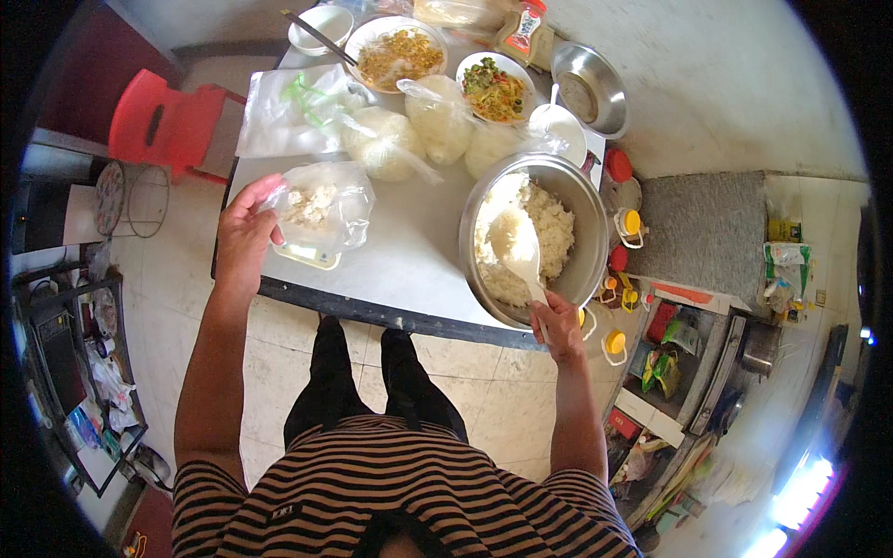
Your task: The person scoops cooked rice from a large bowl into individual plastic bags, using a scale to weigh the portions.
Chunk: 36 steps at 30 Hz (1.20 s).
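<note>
My left hand pinches the rim of a clear plastic bag holding a small heap of cooked rice. Beneath the bag shows part of a pale kitchen scale with a lit display. In my right hand is the handle of a white rice paddle, its blade over the rice in a large steel pot. More cooked white rice fills part of that pot. Behind them sit several knotted plastic bags of rice.
Plates of food, a bowl with chopsticks, a stack of plastic bags, a steel basin and a jar crowd the table's far side. A red chair stands left; yellow-capped bottles stand on the right.
</note>
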{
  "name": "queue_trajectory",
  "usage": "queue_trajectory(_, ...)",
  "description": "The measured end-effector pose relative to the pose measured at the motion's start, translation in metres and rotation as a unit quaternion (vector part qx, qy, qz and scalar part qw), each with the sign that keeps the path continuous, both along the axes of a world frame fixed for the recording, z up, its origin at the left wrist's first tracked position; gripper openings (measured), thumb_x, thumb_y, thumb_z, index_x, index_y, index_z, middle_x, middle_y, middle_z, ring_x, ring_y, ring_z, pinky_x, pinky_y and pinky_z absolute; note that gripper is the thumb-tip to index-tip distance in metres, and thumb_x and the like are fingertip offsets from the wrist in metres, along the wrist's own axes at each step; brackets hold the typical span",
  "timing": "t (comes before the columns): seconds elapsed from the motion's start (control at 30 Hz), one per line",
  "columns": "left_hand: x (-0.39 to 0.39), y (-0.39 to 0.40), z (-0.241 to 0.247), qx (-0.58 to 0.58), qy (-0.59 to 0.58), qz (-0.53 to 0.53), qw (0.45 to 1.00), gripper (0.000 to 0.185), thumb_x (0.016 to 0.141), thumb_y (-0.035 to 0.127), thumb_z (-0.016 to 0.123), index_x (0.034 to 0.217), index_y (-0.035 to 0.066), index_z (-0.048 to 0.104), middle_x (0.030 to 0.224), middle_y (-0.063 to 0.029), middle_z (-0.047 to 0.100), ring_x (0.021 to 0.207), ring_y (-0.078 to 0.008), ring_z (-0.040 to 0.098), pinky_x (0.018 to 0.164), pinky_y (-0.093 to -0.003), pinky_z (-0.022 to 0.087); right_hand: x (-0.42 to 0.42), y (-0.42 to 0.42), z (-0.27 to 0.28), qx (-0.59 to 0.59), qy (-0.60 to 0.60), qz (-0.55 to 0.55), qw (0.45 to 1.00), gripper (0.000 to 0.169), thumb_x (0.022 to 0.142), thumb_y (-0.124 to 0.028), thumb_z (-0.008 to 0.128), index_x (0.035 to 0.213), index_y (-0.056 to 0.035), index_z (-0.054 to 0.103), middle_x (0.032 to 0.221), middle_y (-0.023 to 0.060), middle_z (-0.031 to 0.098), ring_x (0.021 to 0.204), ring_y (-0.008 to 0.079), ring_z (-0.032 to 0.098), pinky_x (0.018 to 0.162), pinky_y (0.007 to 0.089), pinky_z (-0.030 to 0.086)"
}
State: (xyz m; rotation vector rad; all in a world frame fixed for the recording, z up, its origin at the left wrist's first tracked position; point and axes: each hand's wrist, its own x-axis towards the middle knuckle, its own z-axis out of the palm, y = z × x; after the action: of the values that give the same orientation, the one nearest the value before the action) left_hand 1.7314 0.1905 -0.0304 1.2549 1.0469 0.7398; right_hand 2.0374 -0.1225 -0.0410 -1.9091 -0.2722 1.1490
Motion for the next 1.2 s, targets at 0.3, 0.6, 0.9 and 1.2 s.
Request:
queue_trajectory(0.3,-0.005,0.002,-0.002,-0.017,0.004,-0.007,1.0,0.038,0.078,-0.006,0.047,0.115,0.001,0.055,0.109,-0.0068,0.06,0.061,-0.004,0.045,0.053,-0.0185,0.04,-0.01,-0.013,-0.001,-0.059,0.004,-0.05,0.997,0.015,0.085,-0.012,0.053,0.083,0.0013,0.059,0.052,0.0019,0.049,0.037,0.0087,0.041,0.033,0.0225,0.032)
queue_trajectory(0.6,-0.009,0.004,0.0,-0.01,0.023,-0.006,1.0,0.036,0.08,-0.005,0.047,0.113,0.002,0.057,0.108,-0.0062,0.06,0.062,-0.004,0.046,0.053,-0.0187,0.039,0.0,0.006,-0.011,-0.138,-0.133,0.029,0.981,0.015,0.082,-0.014,0.055,0.084,-0.0001,0.061,0.053,0.0037,0.052,0.038,0.0097,0.045,0.036,0.0242,0.035)
queue_trajectory(0.9,-0.009,0.003,-0.006,-0.01,0.016,-0.007,1.0,0.035,0.08,-0.005,0.048,0.113,0.002,0.057,0.108,-0.0062,0.06,0.064,-0.0043,0.047,0.053,-0.0185,0.039,-0.003,0.031,-0.018,-0.097,-0.152,0.071,0.981,0.016,0.082,-0.012,0.055,0.085,0.0021,0.063,0.052,0.0065,0.054,0.04,0.0115,0.05,0.038,0.0265,0.039)
queue_trajectory(1.2,0.001,0.002,-0.004,-0.005,0.013,-0.005,1.0,0.035,0.08,-0.004,0.047,0.113,0.0,0.056,0.108,-0.0074,0.06,0.062,-0.0053,0.045,0.053,-0.0185,0.039,-0.002,0.04,-0.011,-0.029,0.076,0.004,0.997,0.016,0.086,-0.013,0.055,0.093,0.0005,0.058,0.054,0.0026,0.049,0.038,0.0092,0.04,0.035,0.0225,0.031)
